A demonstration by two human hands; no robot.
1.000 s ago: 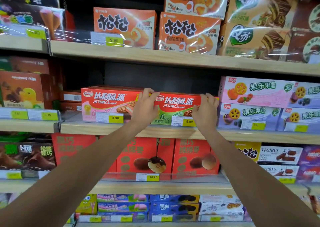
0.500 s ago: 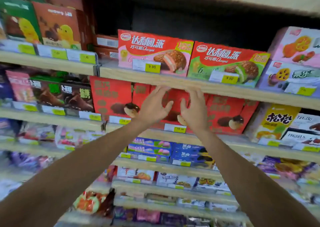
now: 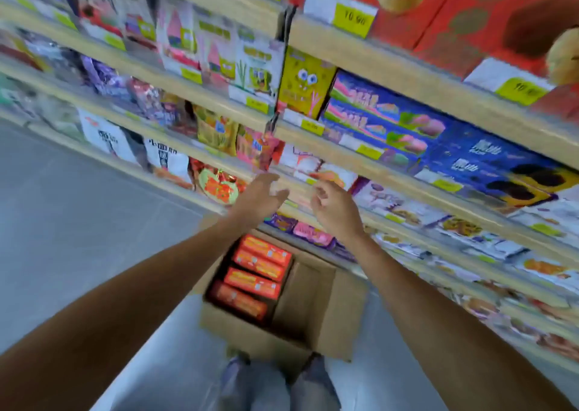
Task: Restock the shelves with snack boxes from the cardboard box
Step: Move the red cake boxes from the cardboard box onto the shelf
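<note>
Both hands have dropped: left hand (image 3: 258, 200) fingers spread, right hand (image 3: 336, 210) loosely curled, empty above flat orange cardboard snack boxes (image 3: 255, 272), likely light, stiff, best gripped across long edges.

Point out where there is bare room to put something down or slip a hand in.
Free: the right half of the cardboard box, beside the orange snack boxes; the grey floor left of the box. Crowded: the shelves, packed edge to edge. Left hand and right hand hold nothing.
</note>
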